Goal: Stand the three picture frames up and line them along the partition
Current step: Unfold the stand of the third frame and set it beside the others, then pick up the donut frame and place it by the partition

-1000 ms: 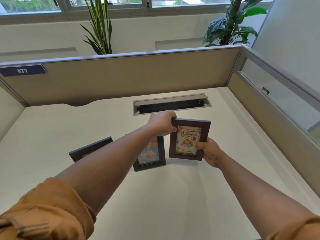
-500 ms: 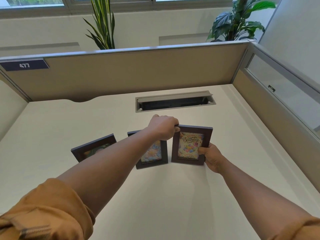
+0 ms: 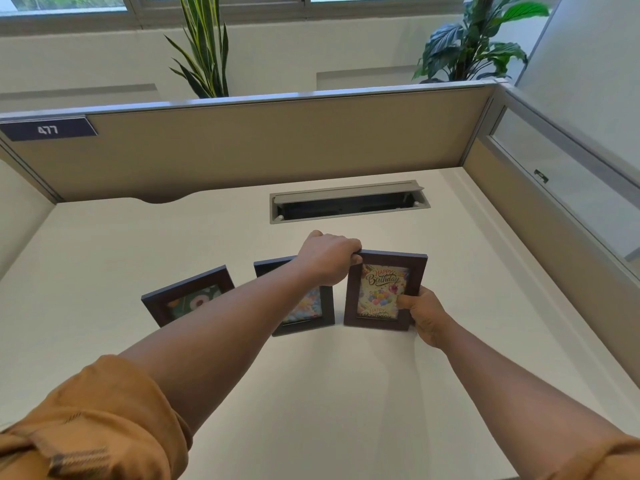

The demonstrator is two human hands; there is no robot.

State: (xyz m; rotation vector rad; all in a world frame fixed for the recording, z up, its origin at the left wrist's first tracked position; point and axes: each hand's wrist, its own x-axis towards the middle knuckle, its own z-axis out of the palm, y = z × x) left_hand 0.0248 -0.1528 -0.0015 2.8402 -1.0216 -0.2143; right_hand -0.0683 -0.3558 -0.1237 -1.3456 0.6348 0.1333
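Both hands grasp the birthday frame (image 3: 384,289) upright on the desk (image 3: 346,393): left hand (image 3: 329,258) at its top corner, right hand (image 3: 424,315) at its lower side. It stands nearer than the cable tray (image 3: 346,202) (well short of the partition (image 3: 259,147)), with the other two frames (image 3: 304,299) (image 3: 188,296) to its left.

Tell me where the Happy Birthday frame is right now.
The Happy Birthday frame stands rightmost of three, beside the middle frame, held by the left hand and right hand, short of the cable tray.

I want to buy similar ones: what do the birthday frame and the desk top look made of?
Birthday frame: dark brown moulding with a low satin sheen, probably stained wood or a wood-look composite; no grain is visible, so I cannot settle it. The card's pane could be glass or plastic.
Desk top: a smooth, matte off-white surface with no grain, most likely laminate.
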